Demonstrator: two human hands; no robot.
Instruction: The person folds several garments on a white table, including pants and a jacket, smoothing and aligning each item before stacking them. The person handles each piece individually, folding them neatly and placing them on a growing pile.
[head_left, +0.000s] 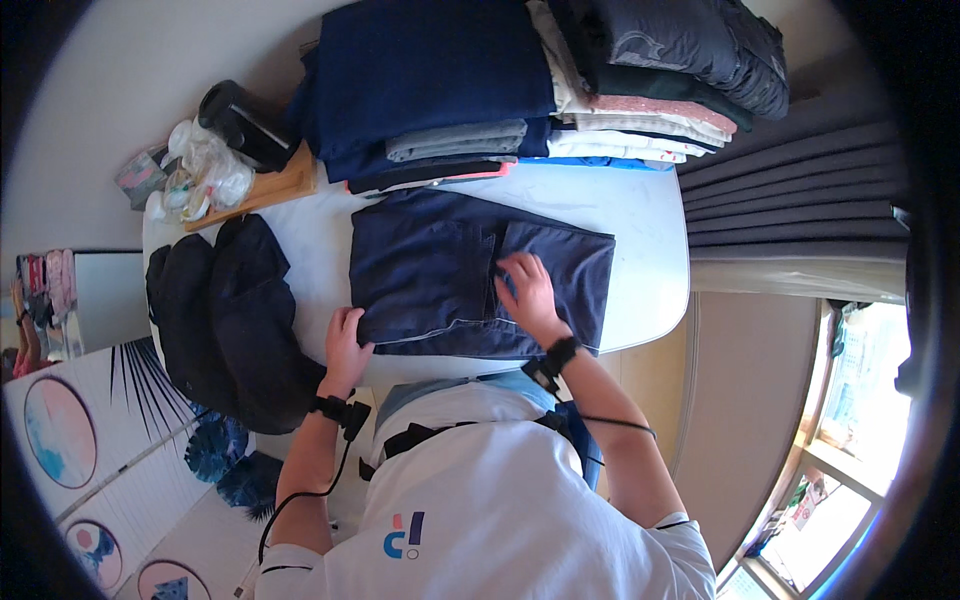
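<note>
A folded dark navy garment (427, 277), with a pocket and pale piping, lies flat on the white table before me. My left hand (348, 343) is at its near left corner, thumb and fingers on the edge. Over the pocket on the right half is my right hand (529, 291), slightly blurred, with its fingers apart and nothing held in them. Whether its fingertips press on the cloth is hard to tell. Both wrists wear black straps with cabled devices.
Tall stacks of folded clothes (427, 75) and more folded garments (637, 142) line the table's (645, 285) back. Left lies a bulky black garment (225, 322), overhanging the near edge. Behind it, a black kettle (244, 124) and plastic bags (214, 176) occupy a wooden tray (289, 187).
</note>
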